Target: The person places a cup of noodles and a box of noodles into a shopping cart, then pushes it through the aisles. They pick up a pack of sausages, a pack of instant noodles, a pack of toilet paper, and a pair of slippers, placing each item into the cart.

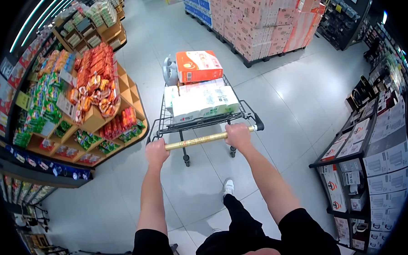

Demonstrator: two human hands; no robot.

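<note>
Both arms reach forward to a black wire shopping cart (pixel 181 127). My left hand (pixel 157 152) is wrapped round the left end of its gold handle (pixel 196 140), and my right hand (pixel 238 136) grips the same bar near its right end. Inside the cart, nearest me, lies a white and green pack (pixel 206 104), which looks like paper rolls. Behind it stands an orange and white box (pixel 199 66). A grey round item (pixel 169 71), perhaps a fan, sits at the far left of the load; its lower part is hidden.
On the left stands a wooden display (pixel 132 92) of red and green snack packs. Pallets of pink cartons (pixel 263 24) rise ahead to the right. A shelf of boxed goods (pixel 365 166) borders the right side. Pale tiled floor (pixel 280 92) runs between them.
</note>
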